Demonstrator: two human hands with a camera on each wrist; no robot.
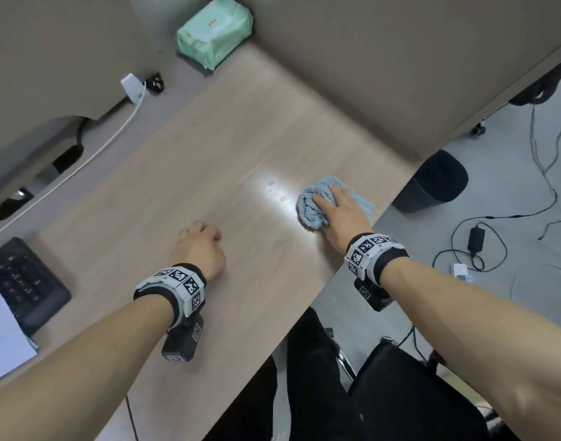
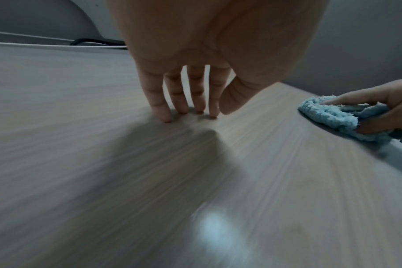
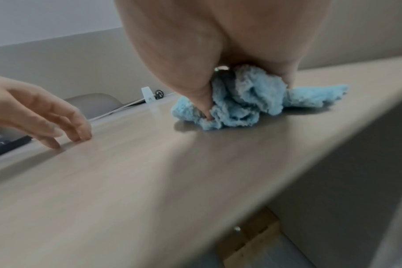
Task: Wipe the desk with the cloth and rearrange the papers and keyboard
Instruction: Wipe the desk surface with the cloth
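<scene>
A crumpled light-blue cloth (image 1: 311,208) lies on the wooden desk (image 1: 209,148) near its right edge. My right hand (image 1: 339,211) lies on top of it, fingers over the cloth and thumb dug into its folds (image 3: 205,107); the left wrist view shows this cloth (image 2: 328,116) held between finger and thumb. My left hand (image 1: 199,246) holds nothing, and its straight fingertips (image 2: 165,116) touch the bare desk at the middle. A black keyboard (image 1: 21,281) sits at the far left, with white papers (image 1: 2,338) partly over its near end.
A green wipes pack (image 1: 215,30) stands at the back corner by the partition. A white charger (image 1: 132,87) and its cable run along the back left. On the floor to the right are a black bin (image 1: 432,183) and loose cables (image 1: 476,240).
</scene>
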